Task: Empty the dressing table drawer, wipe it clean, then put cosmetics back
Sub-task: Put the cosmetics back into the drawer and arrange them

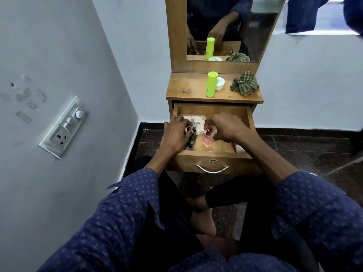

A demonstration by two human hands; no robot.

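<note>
The wooden drawer of the dressing table is pulled open in front of me. My left hand reaches into its left side and its fingers close around several small dark bottles. My right hand pinches the cap of a pink perfume bottle standing near the drawer's middle. A pale box lies at the back of the drawer, partly hidden by my hands. On the tabletop stand a lime-green tube, a white jar and a crumpled green checked cloth.
A mirror rises behind the tabletop and reflects my hands. A grey wall with a switch and socket panel is close on the left. My crossed legs and bare feet rest on the dark floor under the drawer.
</note>
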